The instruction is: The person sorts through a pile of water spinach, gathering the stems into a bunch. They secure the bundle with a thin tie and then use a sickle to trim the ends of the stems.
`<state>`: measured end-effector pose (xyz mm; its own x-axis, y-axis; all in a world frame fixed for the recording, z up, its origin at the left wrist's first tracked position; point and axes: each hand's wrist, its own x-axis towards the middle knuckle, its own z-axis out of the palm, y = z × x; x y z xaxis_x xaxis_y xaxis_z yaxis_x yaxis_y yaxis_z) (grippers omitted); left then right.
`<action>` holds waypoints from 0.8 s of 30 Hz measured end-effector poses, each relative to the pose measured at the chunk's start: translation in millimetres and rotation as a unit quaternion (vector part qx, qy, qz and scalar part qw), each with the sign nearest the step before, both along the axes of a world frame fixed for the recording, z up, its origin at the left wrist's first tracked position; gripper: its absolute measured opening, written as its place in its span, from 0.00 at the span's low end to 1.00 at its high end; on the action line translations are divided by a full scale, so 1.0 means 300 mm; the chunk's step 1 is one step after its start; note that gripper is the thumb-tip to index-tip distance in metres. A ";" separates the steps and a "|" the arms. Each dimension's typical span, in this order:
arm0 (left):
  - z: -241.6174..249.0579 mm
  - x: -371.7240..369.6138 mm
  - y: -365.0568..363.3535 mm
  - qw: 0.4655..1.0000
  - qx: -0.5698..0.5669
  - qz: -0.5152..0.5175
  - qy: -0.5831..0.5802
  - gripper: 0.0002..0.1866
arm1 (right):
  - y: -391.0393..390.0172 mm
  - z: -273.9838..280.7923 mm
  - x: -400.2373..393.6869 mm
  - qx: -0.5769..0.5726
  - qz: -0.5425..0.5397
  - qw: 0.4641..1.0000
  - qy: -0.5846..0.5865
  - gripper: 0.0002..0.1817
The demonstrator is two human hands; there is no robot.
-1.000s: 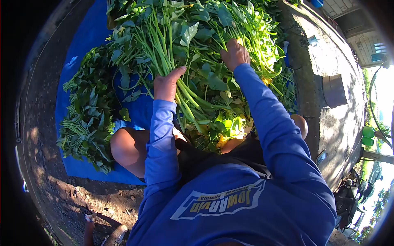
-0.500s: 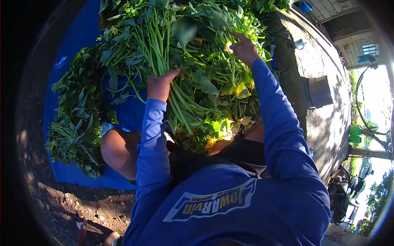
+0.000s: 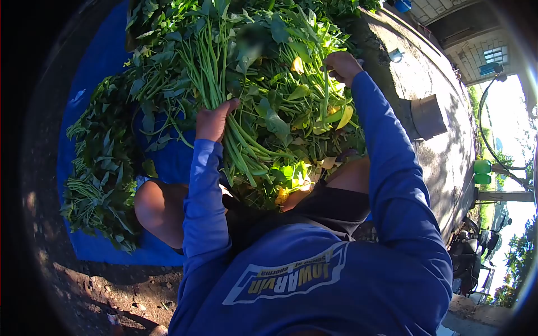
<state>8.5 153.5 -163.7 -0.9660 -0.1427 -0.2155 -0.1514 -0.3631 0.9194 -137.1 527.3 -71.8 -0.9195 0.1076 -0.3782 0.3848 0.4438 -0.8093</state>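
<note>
Head view: left hand (image 3: 212,122) grips one bundle of long green leafy stalks (image 3: 235,106); right hand (image 3: 342,66) pinches a single stem (image 3: 325,95), grey concrete ledge (image 3: 443,151) close beside.

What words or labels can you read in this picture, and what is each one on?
"JOWARvin" in yellow letters, seen upside down, on the white-edged logo of the person's blue shirt.
A smaller line of print above it on the same logo: too small and blurred to read.
No other readable text, neither on the greens nor on the blue tarp.
</note>
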 end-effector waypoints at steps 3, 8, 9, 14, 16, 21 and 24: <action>-0.034 0.002 -0.005 0.999 0.021 -0.035 0.020 0.13 | 0.040 -0.054 -0.006 -0.012 -0.050 0.998 0.046 0.08; -0.056 0.007 0.001 0.997 -0.043 -0.055 0.030 0.11 | 0.099 -0.068 -0.008 -0.105 -0.038 0.993 -0.030 0.17; -0.052 0.006 0.003 0.997 -0.041 -0.057 0.028 0.11 | 0.090 -0.058 0.002 -0.133 -0.049 0.989 -0.045 0.18; -0.109 -0.003 0.049 0.997 0.022 -0.045 0.062 0.14 | 0.028 0.015 0.083 -0.115 -0.046 0.992 0.030 0.21; -0.005 0.031 0.050 0.995 -0.091 -0.038 -0.020 0.18 | -0.009 0.053 0.102 -0.059 -0.051 0.994 0.082 0.23; -0.102 0.003 0.083 0.997 -0.043 -0.053 -0.020 0.22 | -0.122 0.177 0.151 0.167 -0.022 0.951 0.259 0.26; -0.147 -0.007 0.113 0.998 -0.026 -0.052 -0.024 0.22 | -0.260 0.211 0.180 0.303 0.032 0.891 0.336 0.26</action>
